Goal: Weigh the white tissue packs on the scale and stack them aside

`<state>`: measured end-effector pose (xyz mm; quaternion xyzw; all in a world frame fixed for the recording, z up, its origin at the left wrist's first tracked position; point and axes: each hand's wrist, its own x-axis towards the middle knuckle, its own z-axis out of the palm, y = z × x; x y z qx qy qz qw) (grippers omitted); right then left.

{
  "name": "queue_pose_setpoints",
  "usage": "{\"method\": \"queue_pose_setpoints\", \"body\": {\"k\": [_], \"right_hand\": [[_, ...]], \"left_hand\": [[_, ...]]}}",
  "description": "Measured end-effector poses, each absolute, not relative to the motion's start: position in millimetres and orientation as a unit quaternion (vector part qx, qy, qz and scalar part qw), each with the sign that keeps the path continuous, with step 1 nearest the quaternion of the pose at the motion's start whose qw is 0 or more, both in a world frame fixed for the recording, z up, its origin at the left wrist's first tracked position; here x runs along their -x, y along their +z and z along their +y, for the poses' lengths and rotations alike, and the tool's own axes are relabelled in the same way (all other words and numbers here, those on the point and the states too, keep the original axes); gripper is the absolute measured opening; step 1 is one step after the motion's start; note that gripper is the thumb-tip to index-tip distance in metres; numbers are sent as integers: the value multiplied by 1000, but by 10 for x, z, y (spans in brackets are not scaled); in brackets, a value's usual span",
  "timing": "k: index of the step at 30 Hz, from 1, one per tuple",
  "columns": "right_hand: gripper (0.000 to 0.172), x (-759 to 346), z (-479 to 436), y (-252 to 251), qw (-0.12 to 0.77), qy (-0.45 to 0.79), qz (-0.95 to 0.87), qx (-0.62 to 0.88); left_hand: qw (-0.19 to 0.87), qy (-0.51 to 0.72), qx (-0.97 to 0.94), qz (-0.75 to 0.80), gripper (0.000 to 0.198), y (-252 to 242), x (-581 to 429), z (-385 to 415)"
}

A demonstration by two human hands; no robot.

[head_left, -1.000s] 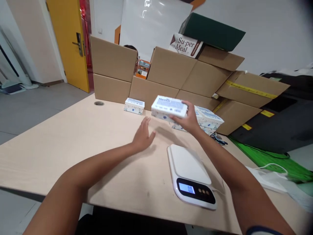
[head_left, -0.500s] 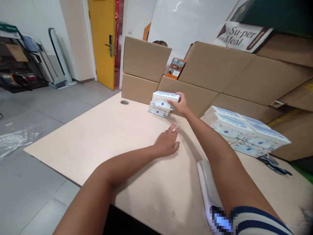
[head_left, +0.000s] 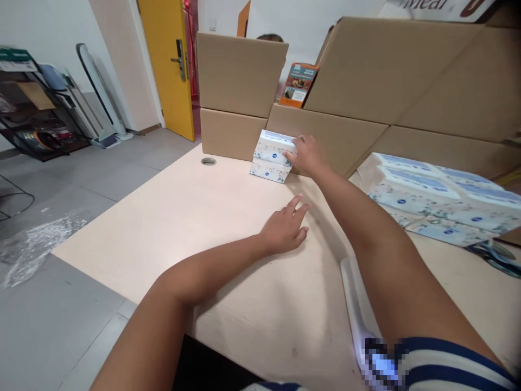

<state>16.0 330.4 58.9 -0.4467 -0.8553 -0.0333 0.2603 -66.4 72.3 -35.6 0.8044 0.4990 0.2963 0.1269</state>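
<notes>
In the head view, my right hand (head_left: 310, 156) grips the right end of a tissue pack (head_left: 273, 151), thumb on its front and fingers over the top. That pack rests on a second tissue pack (head_left: 269, 170), white with a floral print, which stands on the table against the cardboard. My left hand (head_left: 284, 228) lies nearer to me on the table, fingers spread, holding nothing. To the right is a stack of several similar tissue packs (head_left: 431, 209), apart from both hands.
Cardboard boxes (head_left: 240, 76) line the back of the wooden table (head_left: 163, 217). An orange packet (head_left: 298, 87) leans between them. A white device (head_left: 354, 304) lies under my right forearm. A dark-handled tool (head_left: 499, 258) is at the right, and a cable hole (head_left: 209, 161) at the far edge.
The upper tissue pack, tilted and offset before, now sits more squarely on the lower one, still in my right hand. My left hand stays spread on the table. The view has shifted.
</notes>
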Motion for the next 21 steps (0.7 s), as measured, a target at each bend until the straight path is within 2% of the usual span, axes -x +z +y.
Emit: {"method": "queue_pose_setpoints", "body": {"k": [5, 10, 14, 17, 21], "right_hand": [[67, -203, 2927, 842, 202, -94, -863, 454], [60, -889, 2235, 910, 185, -142, -898, 372], [55, -1997, 1489, 701, 205, -168, -897, 353], [50, -2941, 1023, 436, 239, -173, -867, 402], [45, -3908, 655, 87, 290, -172, -800, 497]], "left_hand": [[128, 299, -800, 504, 68, -323, 722, 726], [129, 309, -798, 501, 68, -277, 788, 733], [108, 295, -808, 498, 66, -225, 846, 723], [94, 287, -807, 507, 62, -161, 886, 711], [108, 271, -796, 530, 66, -47, 901, 743]]}}
